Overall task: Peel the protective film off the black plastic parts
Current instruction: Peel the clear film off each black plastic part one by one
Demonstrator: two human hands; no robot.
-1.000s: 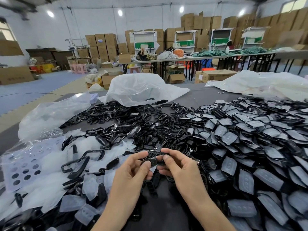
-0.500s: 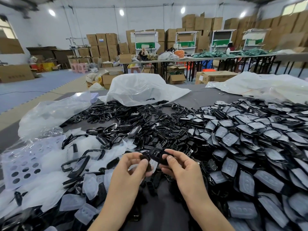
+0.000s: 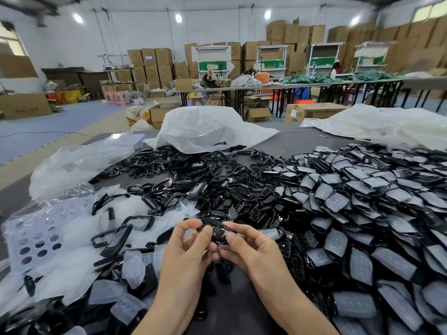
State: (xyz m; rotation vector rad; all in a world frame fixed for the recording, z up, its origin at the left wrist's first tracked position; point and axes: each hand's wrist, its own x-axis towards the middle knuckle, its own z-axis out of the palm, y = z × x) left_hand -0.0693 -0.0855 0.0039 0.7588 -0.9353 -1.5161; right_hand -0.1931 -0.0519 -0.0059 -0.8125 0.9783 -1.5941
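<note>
Peeling in hand: one black plastic part [image 3: 216,230], at six o'clock above the worktop [image 3: 297,141], is pinched by fingers [image 3: 191,225] of left hand [image 3: 186,250] and right hand [image 3: 251,247]. Lifting of the film is unconfirmed. Next, it is judged, an edge must be caught.

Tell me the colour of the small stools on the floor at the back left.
Pink; the stools show best in the head view.

Bare left hand [image 3: 186,257], bare right hand [image 3: 251,250], forearms bare up to the frame edge, fingers [image 3: 186,224] with short plain nails
</note>
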